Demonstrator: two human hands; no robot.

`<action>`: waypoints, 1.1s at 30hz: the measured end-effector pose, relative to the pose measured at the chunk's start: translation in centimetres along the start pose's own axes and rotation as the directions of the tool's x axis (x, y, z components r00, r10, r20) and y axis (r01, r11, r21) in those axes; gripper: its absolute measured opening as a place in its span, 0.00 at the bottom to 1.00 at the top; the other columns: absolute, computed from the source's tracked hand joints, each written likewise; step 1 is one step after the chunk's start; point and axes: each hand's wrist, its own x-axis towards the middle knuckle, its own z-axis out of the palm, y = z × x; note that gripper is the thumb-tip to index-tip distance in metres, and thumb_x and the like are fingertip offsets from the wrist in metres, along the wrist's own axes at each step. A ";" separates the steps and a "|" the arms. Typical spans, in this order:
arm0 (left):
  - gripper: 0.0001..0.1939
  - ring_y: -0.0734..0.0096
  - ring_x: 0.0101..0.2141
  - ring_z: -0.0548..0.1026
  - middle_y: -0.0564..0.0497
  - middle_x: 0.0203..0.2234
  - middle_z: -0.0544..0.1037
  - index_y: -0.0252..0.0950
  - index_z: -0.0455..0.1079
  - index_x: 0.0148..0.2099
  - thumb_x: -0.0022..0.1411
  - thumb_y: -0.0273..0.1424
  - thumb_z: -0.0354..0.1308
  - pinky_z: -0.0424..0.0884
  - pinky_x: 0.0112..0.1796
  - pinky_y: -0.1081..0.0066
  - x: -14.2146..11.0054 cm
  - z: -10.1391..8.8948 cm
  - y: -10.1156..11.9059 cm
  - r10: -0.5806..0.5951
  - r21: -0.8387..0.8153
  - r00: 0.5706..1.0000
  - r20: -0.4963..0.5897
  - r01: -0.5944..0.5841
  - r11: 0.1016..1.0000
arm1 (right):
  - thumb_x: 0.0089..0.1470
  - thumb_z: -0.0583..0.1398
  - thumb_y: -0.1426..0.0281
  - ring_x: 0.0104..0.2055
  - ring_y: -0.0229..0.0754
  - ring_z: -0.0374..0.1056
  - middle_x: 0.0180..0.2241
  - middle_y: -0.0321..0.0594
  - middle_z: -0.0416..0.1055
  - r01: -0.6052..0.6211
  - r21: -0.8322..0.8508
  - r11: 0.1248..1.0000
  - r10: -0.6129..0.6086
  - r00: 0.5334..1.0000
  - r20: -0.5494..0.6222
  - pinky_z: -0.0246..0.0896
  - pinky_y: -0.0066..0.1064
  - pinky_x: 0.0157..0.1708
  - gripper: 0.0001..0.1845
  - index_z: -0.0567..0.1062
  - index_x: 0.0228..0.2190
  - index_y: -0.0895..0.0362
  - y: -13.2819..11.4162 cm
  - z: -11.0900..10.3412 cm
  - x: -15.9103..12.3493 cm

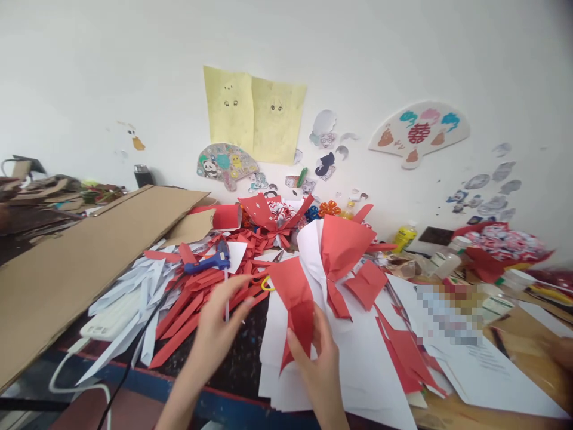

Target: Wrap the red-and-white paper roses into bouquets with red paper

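My right hand (319,355) pinches the lower part of a pleated red paper piece (296,292) between thumb and fingers, above a stack of white paper sheets (353,364). My left hand (220,316) is open, thumb and fingers apart. Just beyond it lies a blue glue gun (217,261), with a pale glue stick (227,292) pointing back toward my hand. Another pleated wrapper of red paper (342,251) with white paper (311,248) behind it rests on the stack. Yellow-handled scissors (267,284) are partly hidden beside the held paper.
Red paper strips (185,319) and white strips (152,280) heap at the left around a white power strip (111,316). A large cardboard sheet (89,257) fills the far left. Finished-looking paper bouquets (277,215) stand by the wall. Part of another person's hand (559,352) shows at the right edge.
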 end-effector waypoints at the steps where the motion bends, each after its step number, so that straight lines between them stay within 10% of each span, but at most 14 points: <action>1: 0.18 0.48 0.54 0.67 0.44 0.50 0.76 0.41 0.76 0.50 0.57 0.37 0.63 0.56 0.57 0.58 1.0 -1.4 -0.3 0.100 0.224 0.989 -0.106 -0.074 0.972 | 0.51 0.64 0.57 0.56 0.52 0.66 0.57 0.47 0.66 -0.011 -0.002 1.000 0.011 1.000 -0.015 0.65 0.41 0.54 0.36 0.63 0.58 0.54 0.1 0.0 0.2; 4: 0.21 0.42 0.55 0.65 0.39 0.53 0.73 0.38 0.68 0.59 0.65 0.35 0.51 0.54 0.55 0.47 4.0 -4.9 -1.6 0.217 0.817 0.973 -0.077 -0.063 0.573 | 0.51 0.63 0.54 0.58 0.53 0.63 0.58 0.48 0.65 -0.007 -0.106 0.994 0.004 1.000 -0.026 0.63 0.42 0.56 0.39 0.61 0.60 0.56 0.3 0.3 0.7; 9: 0.19 0.44 0.46 0.71 0.36 0.41 0.77 0.31 0.68 0.55 0.66 0.33 0.48 0.60 0.48 0.50 7.4 -6.8 -4.5 0.173 0.974 0.972 0.158 -0.183 0.136 | 0.54 0.57 0.51 0.64 0.55 0.55 0.62 0.50 0.58 0.014 -0.371 0.928 -0.014 1.000 0.004 0.54 0.48 0.61 0.41 0.56 0.62 0.60 0.9 0.7 1.7; 16: 0.22 0.53 0.41 0.71 0.38 0.40 0.74 0.30 0.66 0.56 0.62 0.20 0.43 0.65 0.43 0.57 8.8 -7.2 -7.2 0.231 0.940 0.933 0.276 -0.312 0.139 | 0.57 0.55 0.55 0.66 0.54 0.51 0.65 0.49 0.52 0.025 -0.575 0.817 0.030 0.996 0.086 0.54 0.47 0.62 0.42 0.50 0.65 0.63 0.6 -1.0 4.1; 23: 0.30 0.52 0.43 0.68 0.37 0.44 0.71 0.29 0.59 0.64 0.59 0.17 0.43 0.66 0.43 0.57 7.6 -8.1 -6.2 0.332 0.902 0.893 0.304 -0.382 0.202 | 0.55 0.63 0.67 0.56 0.62 0.61 0.53 0.58 0.65 0.163 -0.853 0.496 -0.019 0.984 0.177 0.59 0.50 0.55 0.39 0.57 0.63 0.69 -1.8 0.4 5.2; 28: 0.32 0.54 0.45 0.67 0.40 0.46 0.70 0.35 0.57 0.65 0.58 0.17 0.45 0.66 0.43 0.58 7.0 -9.4 -5.5 0.367 0.815 0.848 0.383 -0.497 0.298 | 0.61 0.57 0.68 0.55 0.53 0.63 0.52 0.50 0.66 0.422 -0.658 0.624 -0.280 0.907 0.316 0.62 0.45 0.53 0.23 0.68 0.57 0.58 -5.8 3.1 9.2; 33: 0.30 0.57 0.44 0.67 0.42 0.47 0.70 0.40 0.55 0.67 0.63 0.20 0.46 0.65 0.45 0.59 5.8 -9.8 -4.6 0.396 0.717 0.796 0.457 -0.593 0.365 | 0.61 0.56 0.75 0.43 0.41 0.70 0.45 0.41 0.73 0.655 -0.279 0.702 -0.502 0.734 0.458 0.64 0.32 0.47 0.19 0.71 0.53 0.54 -9.0 6.9 16.3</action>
